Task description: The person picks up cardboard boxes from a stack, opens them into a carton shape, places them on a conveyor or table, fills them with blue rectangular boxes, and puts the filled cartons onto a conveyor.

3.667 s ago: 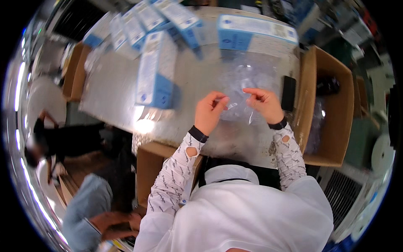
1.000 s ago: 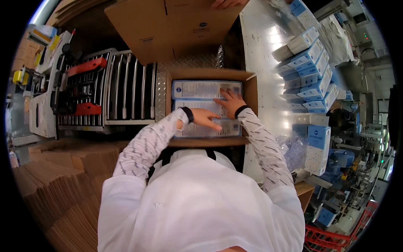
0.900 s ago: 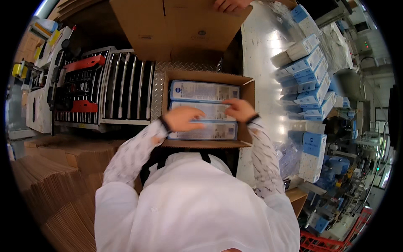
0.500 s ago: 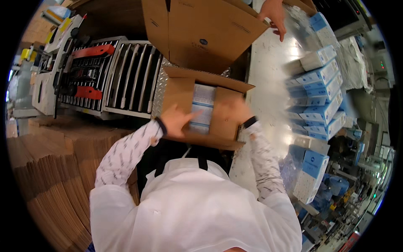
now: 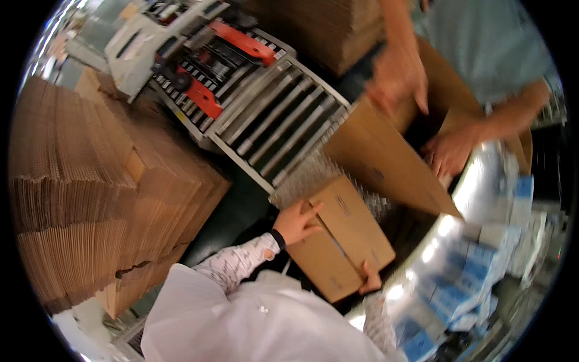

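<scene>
A brown cardboard box (image 5: pixel 342 224) sits in front of me, turned at a slant. Its top flaps are folded down, leaving a narrow seam with a bit of blue showing. My left hand (image 5: pixel 294 222) lies on the box's left end, its fingers spread over the flaps. At the near right end, my right hand (image 5: pixel 370 279) grips the box edge, thumb on top; the rest of its fingers are hidden.
Beyond the box, a co-worker's hands (image 5: pixel 449 151) work at a larger open carton (image 5: pixel 386 157). A roller conveyor (image 5: pixel 283 120) with red guides lies far left. Stacked flat cardboard (image 5: pixel 72 199) stands left. Blue-and-white packages (image 5: pixel 476 271) sit right on a shiny metal surface (image 5: pixel 416 259).
The small box's flaps have gone from open to folded down, covering the blue-and-white packs inside. My view has turned to the right. The co-worker's hands have come to the larger carton.
</scene>
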Demonstrator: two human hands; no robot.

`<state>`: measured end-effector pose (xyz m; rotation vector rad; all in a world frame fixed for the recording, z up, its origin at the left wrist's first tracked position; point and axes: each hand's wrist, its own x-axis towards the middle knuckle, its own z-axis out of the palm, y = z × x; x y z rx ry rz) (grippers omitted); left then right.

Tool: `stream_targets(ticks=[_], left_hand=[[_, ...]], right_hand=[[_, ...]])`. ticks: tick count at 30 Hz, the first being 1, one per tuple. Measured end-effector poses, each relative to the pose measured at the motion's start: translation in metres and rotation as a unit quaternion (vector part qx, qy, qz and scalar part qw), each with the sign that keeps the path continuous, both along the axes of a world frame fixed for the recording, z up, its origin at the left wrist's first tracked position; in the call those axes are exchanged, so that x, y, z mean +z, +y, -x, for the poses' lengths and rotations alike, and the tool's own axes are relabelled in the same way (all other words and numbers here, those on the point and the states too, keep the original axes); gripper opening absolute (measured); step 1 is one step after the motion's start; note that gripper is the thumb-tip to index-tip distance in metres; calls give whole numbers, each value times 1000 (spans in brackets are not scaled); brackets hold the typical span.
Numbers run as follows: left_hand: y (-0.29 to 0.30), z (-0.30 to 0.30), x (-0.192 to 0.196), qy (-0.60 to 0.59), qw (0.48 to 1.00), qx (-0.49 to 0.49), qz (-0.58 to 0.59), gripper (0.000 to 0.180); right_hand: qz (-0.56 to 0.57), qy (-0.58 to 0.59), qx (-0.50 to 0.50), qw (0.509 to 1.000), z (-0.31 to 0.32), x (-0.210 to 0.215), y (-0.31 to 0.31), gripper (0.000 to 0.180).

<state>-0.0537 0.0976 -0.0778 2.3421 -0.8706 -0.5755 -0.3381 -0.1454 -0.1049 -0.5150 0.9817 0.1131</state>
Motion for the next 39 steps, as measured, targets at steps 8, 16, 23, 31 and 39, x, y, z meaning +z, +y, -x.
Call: stream_targets(ticks=[8,16,23,31,39], left_hand=[[20,-276,-4,-349,916,177,-90,60],[45,-370,-6,-276,932,217,-96,81],[91,-457,-7,-280,921,253,-97,82],[138,-316,148,-334,917,195,96,38],[314,-83,494,-674,639,336,-158,27]], right_hand=[[78,-46,14,996,-279,-50,121,44],[81,-114,103,985,-604,-71,111,47],[264,-136,206,933,-600,27,179,93],[169,-136,657,722,-230,-134,175,39],[441,-240,720,479,-185,-42,27,46]])
